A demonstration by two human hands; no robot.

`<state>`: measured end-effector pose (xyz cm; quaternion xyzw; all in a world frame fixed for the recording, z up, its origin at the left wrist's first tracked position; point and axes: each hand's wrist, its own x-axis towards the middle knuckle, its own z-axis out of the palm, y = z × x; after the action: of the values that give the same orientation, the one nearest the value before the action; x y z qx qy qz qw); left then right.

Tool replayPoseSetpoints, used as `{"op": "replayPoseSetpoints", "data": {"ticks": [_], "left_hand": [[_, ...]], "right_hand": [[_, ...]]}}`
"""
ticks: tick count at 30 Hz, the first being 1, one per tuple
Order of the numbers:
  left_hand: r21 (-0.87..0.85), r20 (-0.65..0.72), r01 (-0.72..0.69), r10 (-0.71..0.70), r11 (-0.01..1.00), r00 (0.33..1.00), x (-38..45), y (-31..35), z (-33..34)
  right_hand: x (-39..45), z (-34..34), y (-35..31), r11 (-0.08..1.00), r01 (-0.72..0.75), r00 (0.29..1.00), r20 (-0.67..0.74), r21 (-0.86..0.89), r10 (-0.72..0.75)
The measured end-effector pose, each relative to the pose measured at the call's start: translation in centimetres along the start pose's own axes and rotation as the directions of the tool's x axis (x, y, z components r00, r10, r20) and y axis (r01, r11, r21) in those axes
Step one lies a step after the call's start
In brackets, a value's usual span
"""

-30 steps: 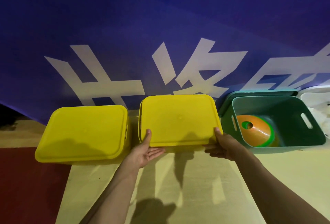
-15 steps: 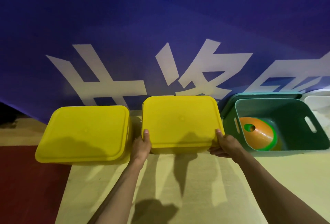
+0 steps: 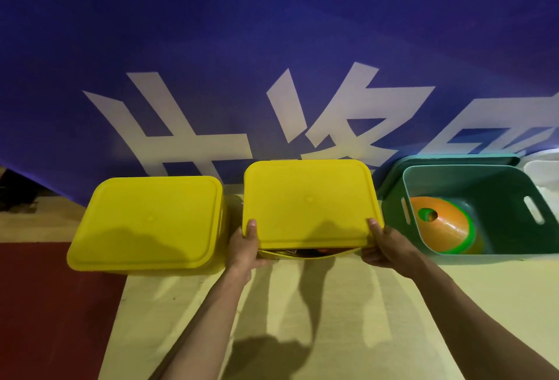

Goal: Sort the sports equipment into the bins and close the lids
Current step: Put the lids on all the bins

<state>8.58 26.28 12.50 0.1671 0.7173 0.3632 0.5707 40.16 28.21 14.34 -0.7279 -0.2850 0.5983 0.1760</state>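
The floor (image 3: 317, 304) is pale yellow, with a red section at lower left. Two lidded yellow bins (image 3: 148, 222) (image 3: 308, 201) and one open green bin (image 3: 484, 246) stand on it mid-frame.

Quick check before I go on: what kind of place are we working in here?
Probably an indoor sports hall or court. The bins sit on a cream and red floor against a blue banner with large white characters, and the open green bin holds training cones.

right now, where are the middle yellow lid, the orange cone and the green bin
middle yellow lid (image 3: 308, 201): head view, centre of its top
orange cone (image 3: 444, 228): head view, its orange side
green bin (image 3: 496, 255): head view, near rim
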Motion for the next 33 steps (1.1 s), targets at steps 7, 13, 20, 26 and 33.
{"op": "replayPoseSetpoints", "data": {"ticks": [7,13,20,26,33], "left_hand": [[-0.312,0.104,0.182,-0.157,0.933,0.982,0.3,0.9,0.1],[-0.397,0.124,0.211,-0.176,0.893,0.977,0.5,1.0,-0.1],[-0.614,0.196,0.307,-0.237,0.728,0.952,0.4,0.7,0.8],[-0.707,0.222,0.314,-0.223,0.634,0.949,-0.8,-0.3,1.7],[-0.719,0.2,0.299,-0.225,0.627,0.954,-0.7,-0.8,1.8]], "right_hand": [[-0.3,0.0,-0.2,0.955,-0.123,0.987,0.134,0.27,0.089],[0.5,0.8,-0.1,0.897,-0.14,0.986,0.141,0.419,0.088],[1.2,1.6,0.7,0.81,-0.143,0.989,0.11,0.568,0.097],[0.8,3.6,1.3,0.679,-0.155,0.986,0.152,0.717,0.064],[0.7,4.8,1.6,0.623,-0.15,0.988,0.137,0.767,0.069]]}}
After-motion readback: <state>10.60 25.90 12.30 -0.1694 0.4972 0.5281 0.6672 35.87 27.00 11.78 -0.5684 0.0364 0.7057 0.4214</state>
